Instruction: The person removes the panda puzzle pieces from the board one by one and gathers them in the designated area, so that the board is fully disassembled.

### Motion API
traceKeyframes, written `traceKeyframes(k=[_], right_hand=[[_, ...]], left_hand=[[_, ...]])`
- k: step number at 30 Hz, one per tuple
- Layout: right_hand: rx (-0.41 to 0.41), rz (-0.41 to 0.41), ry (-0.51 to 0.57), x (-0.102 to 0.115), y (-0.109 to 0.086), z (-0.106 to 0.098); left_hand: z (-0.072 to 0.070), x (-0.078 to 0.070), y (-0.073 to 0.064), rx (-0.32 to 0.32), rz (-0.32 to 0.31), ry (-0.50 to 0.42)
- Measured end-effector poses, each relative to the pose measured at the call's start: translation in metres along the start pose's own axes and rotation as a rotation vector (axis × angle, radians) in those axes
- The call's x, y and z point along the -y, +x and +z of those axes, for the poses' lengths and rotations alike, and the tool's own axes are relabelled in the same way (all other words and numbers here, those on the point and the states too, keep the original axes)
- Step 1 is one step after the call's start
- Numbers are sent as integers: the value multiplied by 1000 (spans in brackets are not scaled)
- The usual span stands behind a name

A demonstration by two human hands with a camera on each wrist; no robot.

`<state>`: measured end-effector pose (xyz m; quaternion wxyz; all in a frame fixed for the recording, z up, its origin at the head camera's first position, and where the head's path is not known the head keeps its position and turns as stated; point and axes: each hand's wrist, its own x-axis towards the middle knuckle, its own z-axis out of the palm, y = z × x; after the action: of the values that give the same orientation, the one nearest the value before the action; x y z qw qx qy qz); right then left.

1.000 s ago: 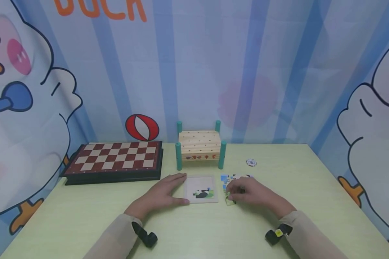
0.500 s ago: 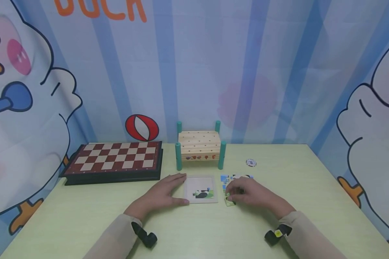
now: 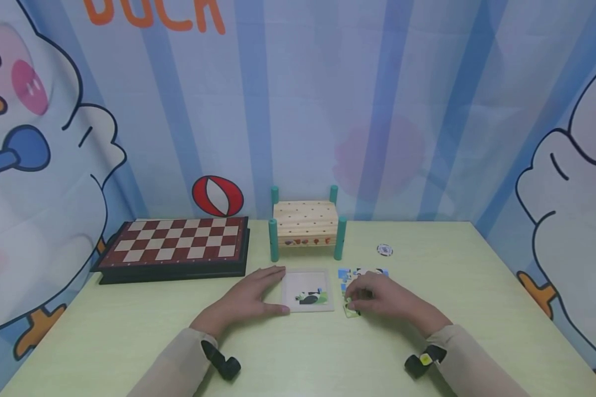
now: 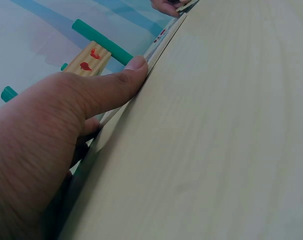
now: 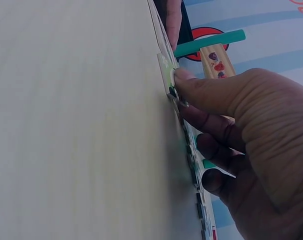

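My left hand (image 3: 245,298) lies at the left side of a square white puzzle tray (image 3: 298,279), thumb and fingers spread along its edge. In the left wrist view the left thumb (image 4: 116,87) touches the tray's rim. Joined panda puzzle pieces (image 3: 312,296) lie in the tray's lower right part. Beside the tray, my right hand (image 3: 389,295) pinches a green puzzle piece (image 3: 351,312) between thumb and fingers. In the right wrist view this green piece shows tilted under the thumb (image 5: 201,92). More puzzle pieces (image 3: 346,274), blue, white and black, lie partly hidden beneath the right hand.
A red and white chessboard box (image 3: 174,248) stands at the back left. Behind the tray is a small wooden toy bed (image 3: 305,220) with green posts. A round chip (image 3: 384,250) lies at the back right. A printed curtain (image 3: 308,110) backs the table (image 3: 298,358).
The green puzzle piece under my right fingers has shifted slightly toward me and to the left. My left hand and the tray have kept their place.
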<state>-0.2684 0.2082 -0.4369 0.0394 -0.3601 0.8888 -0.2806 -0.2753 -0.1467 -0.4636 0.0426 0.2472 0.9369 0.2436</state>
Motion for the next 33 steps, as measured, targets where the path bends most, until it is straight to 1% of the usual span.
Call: traceKeyframes(k=[8,18,33], right_hand=[[14,20,-10,1,1,3],[8,27,-21,0,1,3],[-2,8,-10,-2,0,4]], left_hand=[[1,0,0,1,1,3],[0,-2,0,3,7,-1],[-2,-4,-1,8,0,-5]])
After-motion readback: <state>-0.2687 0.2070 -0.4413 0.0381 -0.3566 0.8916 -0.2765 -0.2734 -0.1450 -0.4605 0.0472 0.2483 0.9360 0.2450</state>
